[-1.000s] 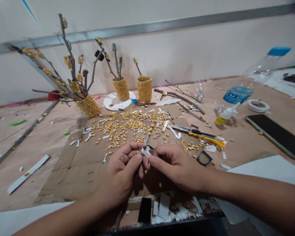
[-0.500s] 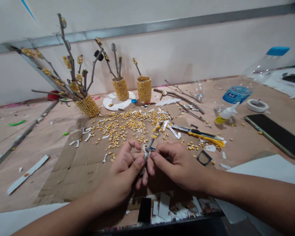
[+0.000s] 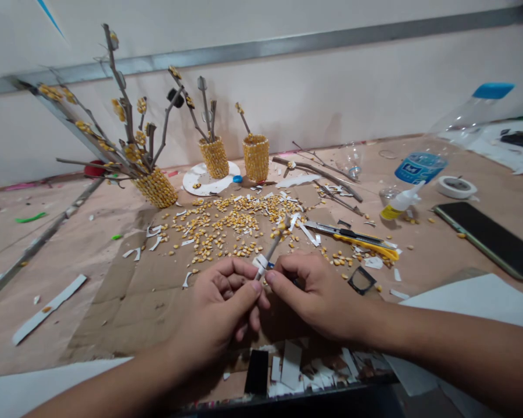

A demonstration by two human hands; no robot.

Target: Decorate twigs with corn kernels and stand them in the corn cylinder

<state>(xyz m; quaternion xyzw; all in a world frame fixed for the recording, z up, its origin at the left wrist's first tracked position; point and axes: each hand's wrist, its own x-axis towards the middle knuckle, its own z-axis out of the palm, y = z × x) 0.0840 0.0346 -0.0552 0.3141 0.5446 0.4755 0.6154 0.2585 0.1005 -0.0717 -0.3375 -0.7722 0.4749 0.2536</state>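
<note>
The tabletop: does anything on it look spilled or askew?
Loose corn kernels lie scattered over the cardboard among white scraps, as if spilled, though possibly deliberate. The leftmost corn-covered pot appears to lean left, unlike the upright rightmost pot.

Dull, diffuse light, faint shadows on the wall (image 3: 353, 93), slight softness, wide-angle stretch toward the edges.
</note>
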